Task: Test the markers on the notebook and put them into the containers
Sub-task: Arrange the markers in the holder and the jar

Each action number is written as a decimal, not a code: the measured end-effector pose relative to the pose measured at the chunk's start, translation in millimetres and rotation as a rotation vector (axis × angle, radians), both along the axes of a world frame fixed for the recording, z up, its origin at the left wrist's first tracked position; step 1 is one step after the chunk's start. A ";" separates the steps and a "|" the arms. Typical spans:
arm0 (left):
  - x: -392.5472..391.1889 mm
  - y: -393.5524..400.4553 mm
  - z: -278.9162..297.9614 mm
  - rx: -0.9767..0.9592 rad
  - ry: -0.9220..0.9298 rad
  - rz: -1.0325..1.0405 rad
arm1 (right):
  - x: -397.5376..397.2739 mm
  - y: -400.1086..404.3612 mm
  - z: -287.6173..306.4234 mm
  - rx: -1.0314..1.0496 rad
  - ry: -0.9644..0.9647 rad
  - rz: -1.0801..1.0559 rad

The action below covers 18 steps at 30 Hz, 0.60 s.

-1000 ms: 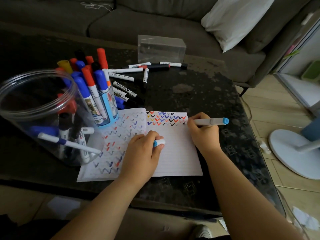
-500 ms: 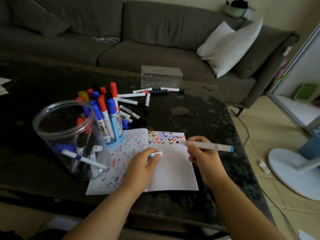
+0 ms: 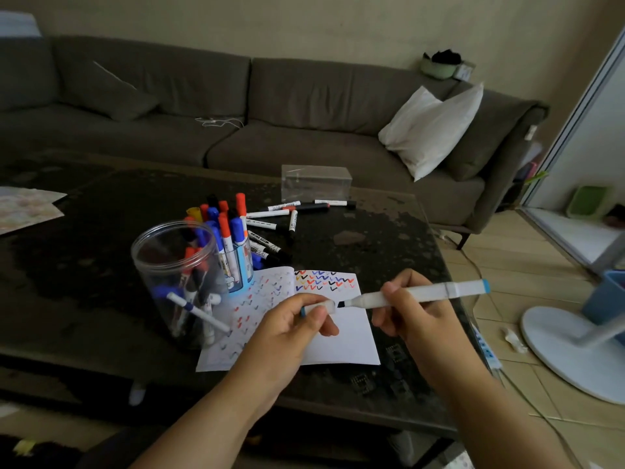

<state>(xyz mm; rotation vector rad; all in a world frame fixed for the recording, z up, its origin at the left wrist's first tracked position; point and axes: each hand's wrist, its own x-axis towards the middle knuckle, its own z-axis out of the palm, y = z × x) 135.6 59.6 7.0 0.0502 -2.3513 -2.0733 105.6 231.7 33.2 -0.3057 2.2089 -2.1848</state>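
Cap (image 3: 318,308) and marker (image 3: 416,294) meet nose to nose above the notebook (image 3: 341,340), so the step in hand looks like recapping after the test. The left hand (image 3: 287,333) pinches the small white cap with its blue end between thumb and fingers, open mouth turned toward the dark tip; the right hand (image 3: 411,314) grips the white barrel near its front, the blue-ended tail pointing off to the right. To do it well, I would keep the barrel and the cap on one straight line, slide the tip squarely into the mouth so no ink smears the rim or the fingers, then press until it seats firmly. After that the marker likely belongs in one of the containers on the table (image 3: 389,238): the clear jar (image 3: 176,282) just left of the notebook, which holds several markers lying loose, or the blue-trimmed cup (image 3: 241,265) behind it, packed with upright red, blue, black and yellow caps. More markers (image 3: 287,214) lie scattered farther back, near a clear box (image 3: 316,182). The notebook page shows rows of coloured tick marks; print runs along the scattered barrels and the cup, but it is too small to read
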 end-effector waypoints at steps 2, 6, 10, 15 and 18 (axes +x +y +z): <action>7.8 1.9 6.5 -0.018 0.006 -0.026 | 8.7 -0.5 3.8 0.010 0.017 0.018; 19.9 6.0 12.1 -0.073 0.030 -0.074 | 24.0 -3.3 8.3 0.033 0.034 0.064; 26.3 5.6 14.6 -0.165 -0.002 -0.148 | 33.3 -5.3 10.2 0.073 0.045 0.032; 35.0 6.8 21.9 -0.245 0.013 -0.187 | 38.2 -12.4 10.7 -0.031 0.015 -0.036; 39.9 10.3 24.0 -0.314 0.149 -0.143 | 40.3 -22.0 10.9 -0.181 -0.022 -0.041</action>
